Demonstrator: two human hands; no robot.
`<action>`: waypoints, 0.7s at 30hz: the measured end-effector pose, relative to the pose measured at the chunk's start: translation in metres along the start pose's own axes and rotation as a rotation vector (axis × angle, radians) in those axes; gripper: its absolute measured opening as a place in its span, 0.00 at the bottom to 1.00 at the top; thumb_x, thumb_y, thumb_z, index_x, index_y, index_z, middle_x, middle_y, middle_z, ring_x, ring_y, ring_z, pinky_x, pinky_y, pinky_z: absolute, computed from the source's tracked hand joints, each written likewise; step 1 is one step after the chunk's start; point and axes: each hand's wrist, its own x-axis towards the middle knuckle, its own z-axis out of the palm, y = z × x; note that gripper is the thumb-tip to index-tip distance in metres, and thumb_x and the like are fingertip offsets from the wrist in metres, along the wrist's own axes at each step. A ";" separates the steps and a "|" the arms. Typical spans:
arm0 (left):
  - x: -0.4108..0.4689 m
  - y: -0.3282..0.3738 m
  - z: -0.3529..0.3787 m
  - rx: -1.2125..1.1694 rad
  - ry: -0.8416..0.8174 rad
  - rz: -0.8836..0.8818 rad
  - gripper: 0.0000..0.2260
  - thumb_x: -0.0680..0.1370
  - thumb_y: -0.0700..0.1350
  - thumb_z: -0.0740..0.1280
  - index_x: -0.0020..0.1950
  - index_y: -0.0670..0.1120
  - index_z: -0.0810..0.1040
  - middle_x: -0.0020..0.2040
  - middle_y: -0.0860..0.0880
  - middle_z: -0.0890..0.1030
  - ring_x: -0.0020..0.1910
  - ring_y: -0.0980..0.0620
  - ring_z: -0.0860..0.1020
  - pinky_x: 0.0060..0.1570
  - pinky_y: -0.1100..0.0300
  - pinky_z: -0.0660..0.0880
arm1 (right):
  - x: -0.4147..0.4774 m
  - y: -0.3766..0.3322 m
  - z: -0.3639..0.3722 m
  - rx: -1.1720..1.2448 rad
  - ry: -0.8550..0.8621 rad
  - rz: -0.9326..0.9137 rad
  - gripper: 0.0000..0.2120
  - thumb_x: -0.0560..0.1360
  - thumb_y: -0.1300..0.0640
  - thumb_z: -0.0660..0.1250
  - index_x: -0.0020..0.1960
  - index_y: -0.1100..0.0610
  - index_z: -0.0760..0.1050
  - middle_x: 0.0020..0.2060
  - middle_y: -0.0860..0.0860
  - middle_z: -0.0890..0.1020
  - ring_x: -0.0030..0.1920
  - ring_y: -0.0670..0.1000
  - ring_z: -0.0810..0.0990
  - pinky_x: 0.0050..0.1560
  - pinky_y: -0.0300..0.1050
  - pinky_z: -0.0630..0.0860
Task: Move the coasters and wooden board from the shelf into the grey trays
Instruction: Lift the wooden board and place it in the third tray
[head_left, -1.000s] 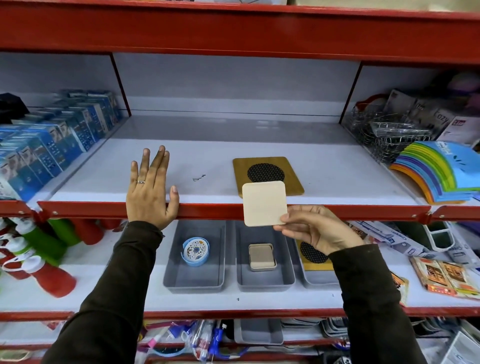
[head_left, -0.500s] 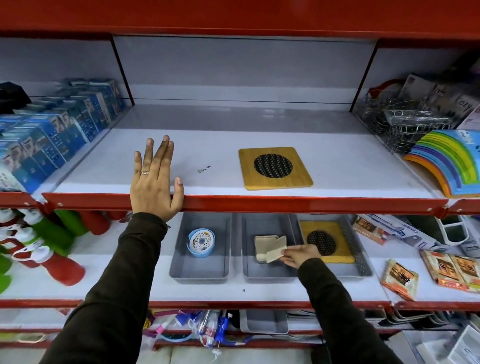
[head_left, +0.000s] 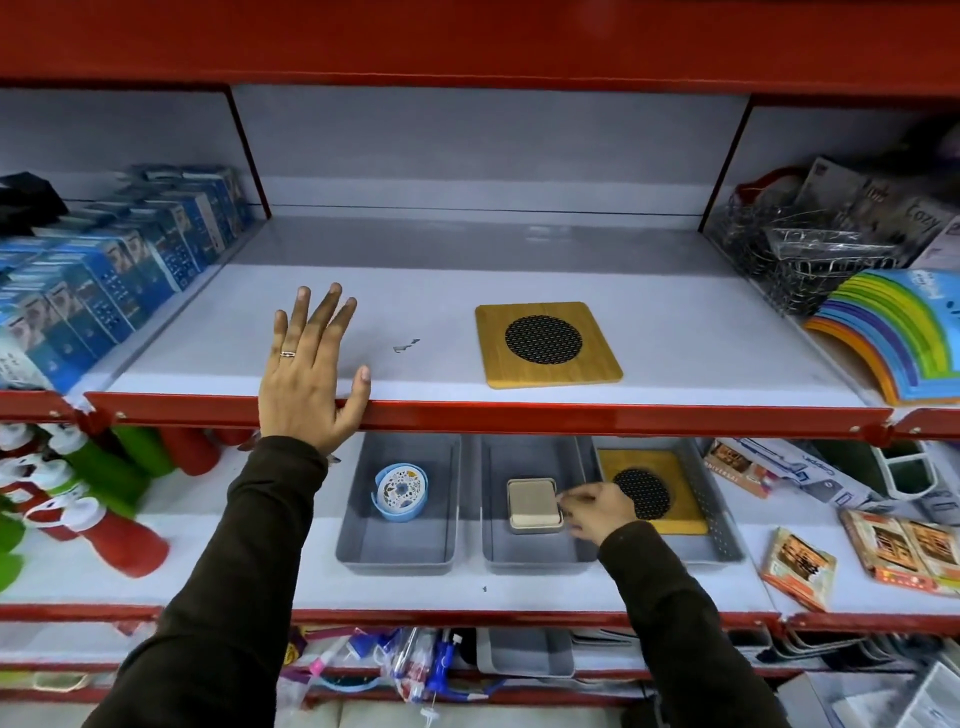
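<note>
Now the beige coaster lies flat in the middle tray, stacked on another beige one. A second ago it was up at the shelf edge, pinched in the right hand; half a second ago it was tilted over the tray. So that coaster is delivered. Right hand sits just beside the stack, fingertips touching or nearly touching its right edge; grip looks loosened, but I cannot tell if contact is fully broken. Left hand is flat and spread on the upper shelf, palm over the red front lip, holding nothing, same spot as before.

Left tray holds the round blue coaster. Right tray holds one wooden board, partly hidden by the right hand. One more board sits on the upper shelf, close to the front edge, nothing else near it. Judging by this, it is the last item to move and the task is nearly done.

Room: the upper shelf is open around the board, wire baskets and rainbow stack well to the right, blue boxes far left. The lip stands a little proud, so the board likely needs a lift, not a slide. The right tray is tight: the board inside nearly fills it, so the next one would have to stack square. The upper shelf overhangs the trays' back ends, so entry is from the front.
</note>
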 end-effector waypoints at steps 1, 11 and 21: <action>0.000 0.002 -0.002 -0.054 -0.007 -0.014 0.27 0.78 0.53 0.55 0.77 0.46 0.64 0.78 0.47 0.64 0.79 0.46 0.58 0.79 0.44 0.52 | -0.026 -0.023 -0.009 0.048 -0.104 -0.008 0.05 0.75 0.56 0.70 0.46 0.58 0.81 0.49 0.58 0.85 0.52 0.58 0.84 0.48 0.48 0.83; 0.078 0.100 -0.011 -0.864 -0.441 -0.799 0.23 0.77 0.55 0.54 0.52 0.38 0.78 0.57 0.37 0.82 0.55 0.36 0.81 0.61 0.46 0.77 | -0.058 -0.174 -0.109 0.097 0.270 -0.256 0.10 0.72 0.53 0.70 0.40 0.61 0.80 0.41 0.61 0.86 0.39 0.57 0.85 0.42 0.52 0.84; 0.104 0.143 -0.026 -1.395 -0.741 -1.231 0.10 0.79 0.45 0.62 0.40 0.42 0.70 0.43 0.44 0.73 0.41 0.47 0.74 0.53 0.50 0.75 | 0.002 -0.173 -0.106 -0.047 0.253 -0.076 0.13 0.68 0.55 0.73 0.46 0.64 0.80 0.42 0.60 0.86 0.39 0.57 0.86 0.47 0.50 0.84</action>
